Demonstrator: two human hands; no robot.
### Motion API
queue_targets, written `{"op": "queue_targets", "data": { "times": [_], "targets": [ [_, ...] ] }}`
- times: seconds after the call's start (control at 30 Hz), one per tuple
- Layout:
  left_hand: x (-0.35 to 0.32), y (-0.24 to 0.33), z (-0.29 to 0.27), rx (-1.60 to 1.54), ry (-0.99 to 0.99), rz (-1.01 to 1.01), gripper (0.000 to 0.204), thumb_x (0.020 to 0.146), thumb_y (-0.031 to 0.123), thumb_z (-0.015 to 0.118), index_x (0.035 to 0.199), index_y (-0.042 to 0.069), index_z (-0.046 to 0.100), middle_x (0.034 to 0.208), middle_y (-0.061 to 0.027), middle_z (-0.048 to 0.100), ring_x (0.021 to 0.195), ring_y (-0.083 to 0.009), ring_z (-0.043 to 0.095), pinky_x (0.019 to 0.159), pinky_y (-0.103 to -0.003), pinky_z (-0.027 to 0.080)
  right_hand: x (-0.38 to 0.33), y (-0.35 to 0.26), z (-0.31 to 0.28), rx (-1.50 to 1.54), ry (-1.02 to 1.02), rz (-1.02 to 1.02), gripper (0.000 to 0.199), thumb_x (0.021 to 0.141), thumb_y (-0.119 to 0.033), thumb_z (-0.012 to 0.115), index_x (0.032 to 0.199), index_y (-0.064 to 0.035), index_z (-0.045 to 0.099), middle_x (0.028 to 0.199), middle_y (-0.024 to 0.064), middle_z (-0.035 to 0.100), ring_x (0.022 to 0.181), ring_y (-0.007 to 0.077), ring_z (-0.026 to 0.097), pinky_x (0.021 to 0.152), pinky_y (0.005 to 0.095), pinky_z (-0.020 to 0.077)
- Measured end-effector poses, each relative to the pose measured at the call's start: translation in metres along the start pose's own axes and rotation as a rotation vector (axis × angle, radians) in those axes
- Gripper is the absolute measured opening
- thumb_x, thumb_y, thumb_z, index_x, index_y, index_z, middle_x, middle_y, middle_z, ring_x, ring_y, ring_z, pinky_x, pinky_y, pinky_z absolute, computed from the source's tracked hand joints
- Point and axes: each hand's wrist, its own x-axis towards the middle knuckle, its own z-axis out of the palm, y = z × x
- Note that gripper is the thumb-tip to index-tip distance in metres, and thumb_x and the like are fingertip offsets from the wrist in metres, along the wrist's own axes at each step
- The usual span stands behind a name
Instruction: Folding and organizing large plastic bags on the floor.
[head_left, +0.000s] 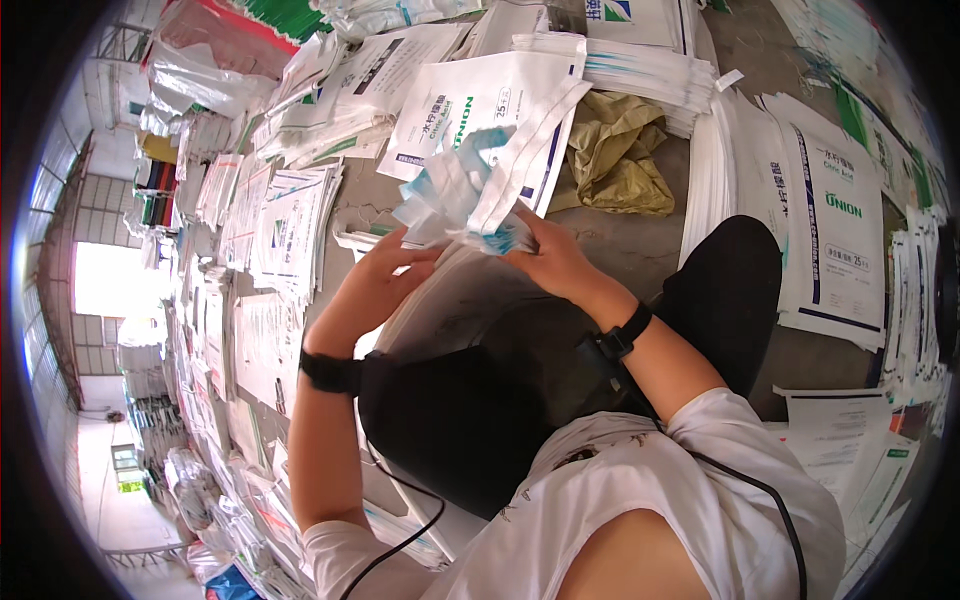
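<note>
A crumpled bunch of white and light-blue plastic film (455, 195) lies in front of me, with a folded white strip running up from it. My right hand (548, 258) grips the lower right side of this film, its fingertips partly hidden in the folds. At the film's lower left is my left hand (385, 278), its fingers apart and reaching toward the bunch; some fingertips are hidden by it. Just beyond lies a flat white printed sack (425, 125) with green and dark blue print, partly covered by the film.
A crumpled olive-yellow sack (620, 155) lies right of the film. Stacks of flat white sacks stand at the right (830, 220), and more piles (290, 225) line the left. My bent knee (735, 270) is close to the right-hand stack. Dark cables hang along both my arms.
</note>
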Motion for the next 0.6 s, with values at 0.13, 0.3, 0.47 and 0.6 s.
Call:
{"op": "queue_targets", "data": {
  "times": [0.13, 0.3, 0.47, 0.6],
  "targets": [
    [0.027, -0.020, 0.027, 0.178, 0.133, -0.027, 0.020, 0.086, 0.011, 0.068, 0.104, 0.002, 0.070, 0.116, -0.0150, 0.066, 0.106, -0.0307, 0.063, 0.098, -0.037, 0.046, -0.003, 0.009, 0.007, -0.164, 0.135, -0.220, 0.037, 0.078, -0.018, 0.079, 0.107, -0.0023, 0.062, 0.096, 0.0126, 0.062, 0.094, 0.0307, 0.060, 0.082, 0.0397, 0.0479],
    [0.036, -0.036, 0.034, -0.017, 0.314, -0.010, 0.026, 0.072, -0.002, 0.069, 0.097, 0.003, 0.064, 0.093, -0.0094, 0.065, 0.097, -0.0231, 0.065, 0.085, -0.032, 0.050, -0.008, 0.001, 0.006, -0.440, 0.346, -0.435, 0.043, 0.069, -0.018, 0.083, 0.106, -0.0045, 0.064, 0.133, 0.0130, 0.051, 0.123, 0.0360, 0.047, 0.100, 0.0463, 0.0398],
    [0.041, -0.048, 0.040, -0.254, 0.333, -0.071, 0.031, 0.075, 0.002, 0.071, 0.104, 0.002, 0.060, 0.094, -0.0096, 0.069, 0.088, -0.0210, 0.069, 0.079, -0.034, 0.052, -0.002, 0.009, 0.002, -0.381, 0.303, -0.453, 0.045, 0.070, -0.019, 0.084, 0.108, -0.0046, 0.064, 0.137, 0.0138, 0.049, 0.127, 0.0376, 0.044, 0.102, 0.0492, 0.0380],
    [0.041, -0.024, 0.043, -0.085, 0.415, -0.024, 0.038, 0.078, 0.007, 0.072, 0.114, 0.003, 0.060, 0.097, -0.0123, 0.072, 0.086, -0.0232, 0.071, 0.077, -0.036, 0.053, -0.007, 0.000, 0.004, -0.307, 0.250, -0.352, 0.049, 0.073, -0.016, 0.082, 0.116, -0.0015, 0.062, 0.133, 0.0151, 0.052, 0.123, 0.0367, 0.051, 0.098, 0.0455, 0.0437]
  ]
}}
